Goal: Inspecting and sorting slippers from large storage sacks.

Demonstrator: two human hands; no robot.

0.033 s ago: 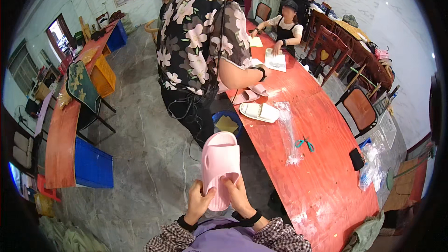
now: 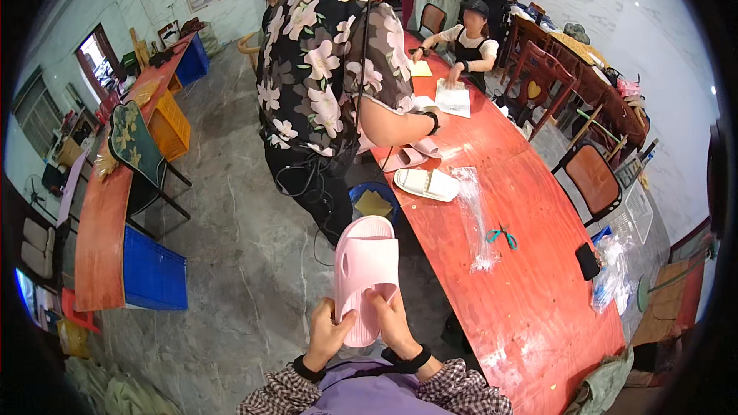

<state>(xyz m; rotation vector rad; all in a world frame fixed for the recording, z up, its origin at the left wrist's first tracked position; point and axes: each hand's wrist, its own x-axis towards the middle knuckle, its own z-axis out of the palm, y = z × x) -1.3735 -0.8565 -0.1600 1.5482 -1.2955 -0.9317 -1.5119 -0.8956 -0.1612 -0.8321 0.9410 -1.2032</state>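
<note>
I hold a pale pink slide slipper (image 2: 366, 261) upright in front of me with both hands. My left hand (image 2: 329, 336) grips its lower left edge and my right hand (image 2: 394, 325) grips its lower right edge, thumbs on the footbed. Beyond it a person in a black floral shirt (image 2: 327, 69) leans over the long red table (image 2: 530, 292), handling pink slippers (image 2: 411, 155). A white pair of slippers (image 2: 427, 183) lies on the table near them.
On the red table lie a clear plastic bag (image 2: 474, 215), small teal snips (image 2: 501, 236), a black object (image 2: 588, 260) and more bags (image 2: 615, 269). A seated person (image 2: 469, 38) works at the far end. A blue crate (image 2: 154, 273) and another red table (image 2: 104, 215) stand left.
</note>
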